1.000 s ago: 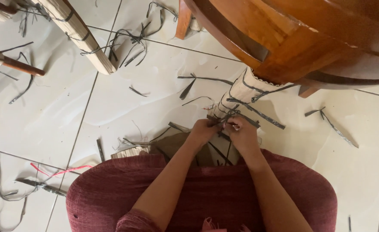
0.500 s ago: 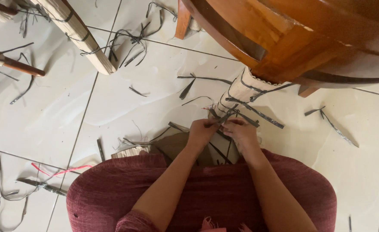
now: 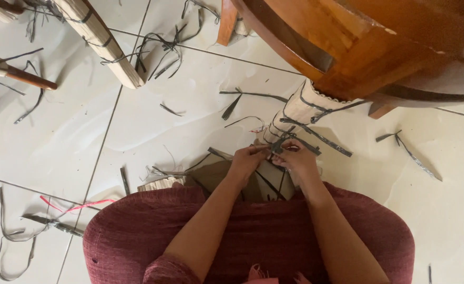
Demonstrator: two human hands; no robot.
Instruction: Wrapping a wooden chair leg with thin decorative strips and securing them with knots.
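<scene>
A pale wrapped bundle slants down from under the wooden chair toward my lap, bound with dark grey straps. My left hand and my right hand meet at its lower end, and both pinch a dark strap between the fingertips. My forearms reach out over a maroon skirt that covers my knees. Brown cardboard lies flat under my hands.
Cut dark strap pieces litter the white tiled floor. Another strapped pale bundle lies at the upper left, beside a brown stick. A red strip and loose strap loops lie at the lower left.
My hands have stayed on the bundle's end, with the fingers shifting slightly along the strap. Nothing else has moved.
</scene>
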